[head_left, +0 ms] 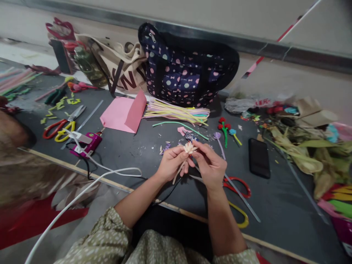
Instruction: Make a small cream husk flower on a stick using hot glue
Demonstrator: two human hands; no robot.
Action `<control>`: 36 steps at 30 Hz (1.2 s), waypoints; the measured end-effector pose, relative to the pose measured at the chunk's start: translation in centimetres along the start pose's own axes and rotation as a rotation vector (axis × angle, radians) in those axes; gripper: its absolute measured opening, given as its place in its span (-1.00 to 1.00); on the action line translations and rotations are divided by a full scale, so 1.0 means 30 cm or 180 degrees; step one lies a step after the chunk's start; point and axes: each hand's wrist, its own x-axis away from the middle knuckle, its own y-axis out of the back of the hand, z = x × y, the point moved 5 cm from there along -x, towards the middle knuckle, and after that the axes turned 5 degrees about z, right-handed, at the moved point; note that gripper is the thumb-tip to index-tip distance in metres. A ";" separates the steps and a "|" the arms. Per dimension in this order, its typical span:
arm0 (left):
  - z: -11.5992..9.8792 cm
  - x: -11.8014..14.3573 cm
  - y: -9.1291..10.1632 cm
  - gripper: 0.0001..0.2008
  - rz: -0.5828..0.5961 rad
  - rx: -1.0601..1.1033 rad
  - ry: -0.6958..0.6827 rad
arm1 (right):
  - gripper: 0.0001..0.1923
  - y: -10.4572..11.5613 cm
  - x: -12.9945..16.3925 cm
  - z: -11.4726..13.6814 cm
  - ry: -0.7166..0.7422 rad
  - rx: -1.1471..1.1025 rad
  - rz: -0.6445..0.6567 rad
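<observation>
Speckled green sleeves (107, 231) frame a person at a dark tabletop (148, 157), left grip (171, 161) pinching a cream pipe-cleaner flower (189, 147) below its petals as the right grip (213, 167) pinches at their edge. Held above the tabletop between both hands, the bloom appears largely formed, its stem in place, though how much shaping is left cannot be told. Beyond lie seemingly finished purple (217, 136), blue (233, 132) and red flowers (224, 127), then bundled pastel pipe cleaners (176, 112) before a navy patterned bag (187, 71).
</observation>
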 end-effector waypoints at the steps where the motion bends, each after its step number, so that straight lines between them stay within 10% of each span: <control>1: -0.001 -0.001 -0.001 -0.66 0.0014 0.0019 0.0011 | -0.65 0.001 -0.002 0.000 0.0011 0.0010 0.0011; 36: -0.003 -0.004 0.019 -0.67 -0.0439 -0.0217 0.0014 | -0.77 0.004 -0.028 -0.008 -0.0014 -0.0066 -0.0020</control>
